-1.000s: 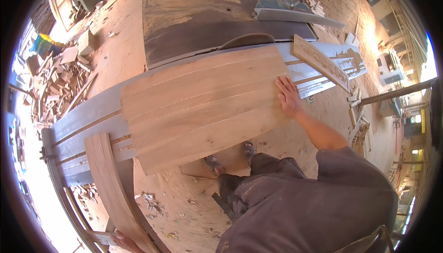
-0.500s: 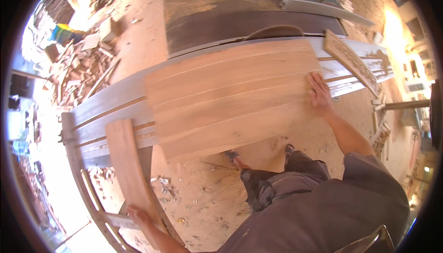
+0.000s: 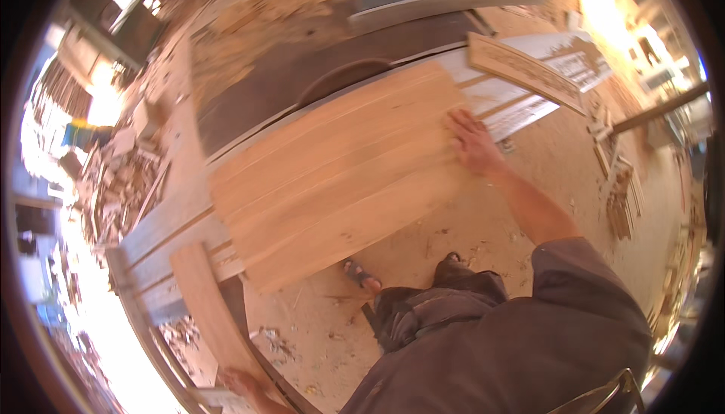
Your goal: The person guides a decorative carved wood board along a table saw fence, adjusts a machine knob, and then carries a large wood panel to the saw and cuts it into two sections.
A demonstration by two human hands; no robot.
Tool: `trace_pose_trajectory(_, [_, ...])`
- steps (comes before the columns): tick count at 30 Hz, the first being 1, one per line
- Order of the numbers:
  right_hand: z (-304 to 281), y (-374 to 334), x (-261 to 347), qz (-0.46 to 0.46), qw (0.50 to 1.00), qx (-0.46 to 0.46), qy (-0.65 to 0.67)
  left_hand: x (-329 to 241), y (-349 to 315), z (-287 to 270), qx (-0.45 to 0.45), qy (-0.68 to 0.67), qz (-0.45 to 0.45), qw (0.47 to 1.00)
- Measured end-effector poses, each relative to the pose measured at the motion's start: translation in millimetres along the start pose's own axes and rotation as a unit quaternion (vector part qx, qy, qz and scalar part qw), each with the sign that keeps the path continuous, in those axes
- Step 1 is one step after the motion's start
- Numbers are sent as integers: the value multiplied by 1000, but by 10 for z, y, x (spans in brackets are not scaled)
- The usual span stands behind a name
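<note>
A wide wooden panel (image 3: pixel 340 176) with several lengthwise joint lines lies across a grey slotted metal table (image 3: pixel 170 236). On its right edge my right hand (image 3: pixel 474 142) rests palm down, fingers stretched out. Just behind the panel rises a dark curved edge (image 3: pixel 343 80), which looks like a circular saw blade. At the lower left, a narrow wooden plank (image 3: pixel 208 304) slants from the table's left end toward me. My left hand (image 3: pixel 243 382) is at the plank's near end, its fingers bent over the edge; their tips are blurred.
A carved wooden piece (image 3: pixel 525 72) lies on the table's right part. Beyond the blade, a long grey rail (image 3: pixel 445 7) crosses a dark tabletop (image 3: pixel 257 100). Offcuts (image 3: pixel 124 180) are heaped at the left. More wood scraps (image 3: pixel 621 199) lie on the floor at right.
The whole view has tilted and shifted, so the panel and table appear turned and farther left. Both hands keep their places, the right on the panel and the left on the plank.
</note>
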State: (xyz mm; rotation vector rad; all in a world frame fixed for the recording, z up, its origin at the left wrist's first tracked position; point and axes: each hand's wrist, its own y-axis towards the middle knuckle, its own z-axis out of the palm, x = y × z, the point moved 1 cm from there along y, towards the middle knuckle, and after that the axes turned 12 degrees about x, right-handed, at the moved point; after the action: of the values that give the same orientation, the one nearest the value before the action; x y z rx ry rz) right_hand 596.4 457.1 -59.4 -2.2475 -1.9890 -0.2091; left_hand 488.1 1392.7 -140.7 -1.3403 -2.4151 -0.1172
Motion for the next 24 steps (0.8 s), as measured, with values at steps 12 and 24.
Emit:
trace_pose_trajectory(12, [-421, -733, -1457, 38, 999, 16, 36, -1848, -1893, -797, 88, -127, -75, 985])
trace_pose_trajectory(24, [-551, -677, -2582, 10, 999, -7, 49, -5789, -3666, -2002, 192, -871, -8, 452])
